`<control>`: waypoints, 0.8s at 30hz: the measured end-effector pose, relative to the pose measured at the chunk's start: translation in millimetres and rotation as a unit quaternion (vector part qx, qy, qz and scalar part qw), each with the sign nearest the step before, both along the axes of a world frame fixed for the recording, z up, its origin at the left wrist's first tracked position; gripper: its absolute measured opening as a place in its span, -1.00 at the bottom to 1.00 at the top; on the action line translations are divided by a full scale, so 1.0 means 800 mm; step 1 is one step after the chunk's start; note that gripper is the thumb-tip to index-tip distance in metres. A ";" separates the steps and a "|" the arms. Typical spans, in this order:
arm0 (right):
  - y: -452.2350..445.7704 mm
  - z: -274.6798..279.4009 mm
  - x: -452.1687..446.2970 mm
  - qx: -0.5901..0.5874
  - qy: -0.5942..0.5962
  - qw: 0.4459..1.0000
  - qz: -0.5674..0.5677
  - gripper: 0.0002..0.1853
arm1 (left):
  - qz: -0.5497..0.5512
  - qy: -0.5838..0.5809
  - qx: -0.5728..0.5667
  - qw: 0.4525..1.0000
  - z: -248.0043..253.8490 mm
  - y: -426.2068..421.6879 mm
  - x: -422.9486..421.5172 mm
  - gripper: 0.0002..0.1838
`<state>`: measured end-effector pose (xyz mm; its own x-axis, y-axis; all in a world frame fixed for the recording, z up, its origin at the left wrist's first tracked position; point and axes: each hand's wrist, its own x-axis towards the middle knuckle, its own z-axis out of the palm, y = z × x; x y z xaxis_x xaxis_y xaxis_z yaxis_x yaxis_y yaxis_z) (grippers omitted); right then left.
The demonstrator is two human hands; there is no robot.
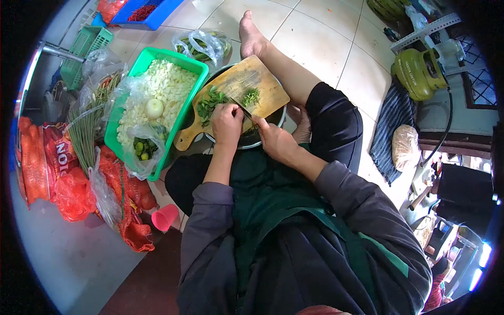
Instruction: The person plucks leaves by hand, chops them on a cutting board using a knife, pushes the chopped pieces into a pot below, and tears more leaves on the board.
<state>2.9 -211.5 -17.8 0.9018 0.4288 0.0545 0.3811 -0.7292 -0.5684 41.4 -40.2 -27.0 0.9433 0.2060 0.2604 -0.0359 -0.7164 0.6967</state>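
Observation:
A wooden cutting board (236, 79) with a handle lies tilted over a metal pot (251, 143) between my legs. My left hand (227, 123) presses with closed fingers on the stem end of green leaves (209, 104) on the board. My right hand (275, 139) is wrapped round the handle of a knife (241, 108), whose blade lies against the leaves beside my left fingers. A small pile of chopped greens (251, 96) sits right of the blade.
Left of the board stands a green basket (203, 69) with chopped white pieces, a whole onion (154, 108) and a bag of small green fruits (144, 149). Red net sacks (34, 157), long beans (84, 131) and a pink cup (165, 217) lie further left; a gas cylinder (418, 74) stands right.

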 end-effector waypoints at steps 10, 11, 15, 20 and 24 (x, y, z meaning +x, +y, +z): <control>-0.024 0.046 -0.010 0.011 0.128 0.992 -0.016 -0.59 | 0.010 -0.008 0.008 1.000 0.001 0.000 0.003 -0.91; -0.021 0.043 -0.005 0.015 0.108 0.994 -0.015 -0.60 | 0.011 -0.005 0.009 1.000 0.003 0.001 0.002 -0.90; -0.017 0.037 0.004 0.057 0.075 0.995 -0.020 -0.61 | 0.001 -0.035 0.006 0.999 -0.006 0.005 0.003 -0.91; -0.022 0.050 -0.004 0.086 0.106 0.990 -0.025 -0.61 | -0.006 -0.048 0.022 0.999 -0.006 0.006 -0.002 -0.89; -0.020 0.046 -0.011 0.086 0.105 0.991 -0.016 -0.59 | -0.007 -0.047 0.010 0.999 -0.005 0.006 -0.003 -0.90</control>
